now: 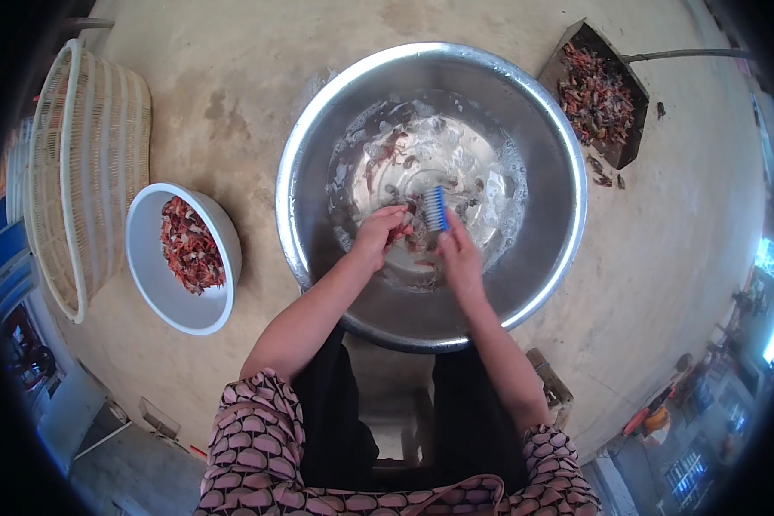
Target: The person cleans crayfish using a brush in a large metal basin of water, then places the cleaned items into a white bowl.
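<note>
A large round metal basin (529, 258) stands before me, holding foamy water with reddish crayfish (393, 149) and small dark bits in it. Over the water my left hand (379, 233) pinches a reddish crayfish (400, 231) between its fingers. My right hand (459, 253) grips a blue-backed scrub brush (437, 209) with pale bristles, turned towards the left hand. Whether the bristles touch the crayfish cannot be told. Both forearms reach over the basin's near rim.
Left of the basin is a white plastic bowl (143, 271) with crayfish pieces; beyond it a wicker basket (97, 161) lies on its side. At the upper right a long-handled dustpan (633, 138) holds reddish scraps, with several dark bits beside it on the floor.
</note>
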A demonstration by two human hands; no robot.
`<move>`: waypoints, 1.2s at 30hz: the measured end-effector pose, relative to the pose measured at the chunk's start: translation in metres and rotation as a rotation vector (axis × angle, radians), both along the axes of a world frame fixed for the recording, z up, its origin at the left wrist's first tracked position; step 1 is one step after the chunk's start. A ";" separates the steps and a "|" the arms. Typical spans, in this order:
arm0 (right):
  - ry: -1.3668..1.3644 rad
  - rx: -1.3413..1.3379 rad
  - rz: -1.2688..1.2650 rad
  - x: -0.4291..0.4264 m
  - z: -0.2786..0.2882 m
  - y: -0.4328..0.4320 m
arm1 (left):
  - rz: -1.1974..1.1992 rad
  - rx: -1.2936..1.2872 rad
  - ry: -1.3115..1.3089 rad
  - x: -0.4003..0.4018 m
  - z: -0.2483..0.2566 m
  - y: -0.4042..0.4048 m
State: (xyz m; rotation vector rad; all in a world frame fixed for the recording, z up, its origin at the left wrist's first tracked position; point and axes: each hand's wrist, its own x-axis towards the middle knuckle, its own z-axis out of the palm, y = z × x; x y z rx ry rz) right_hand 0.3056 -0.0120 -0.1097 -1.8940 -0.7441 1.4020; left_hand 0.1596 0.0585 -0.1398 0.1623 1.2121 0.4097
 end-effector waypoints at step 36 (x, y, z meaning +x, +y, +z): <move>-0.413 0.048 0.403 -0.007 0.047 0.012 | -0.193 0.232 0.057 0.007 0.024 -0.004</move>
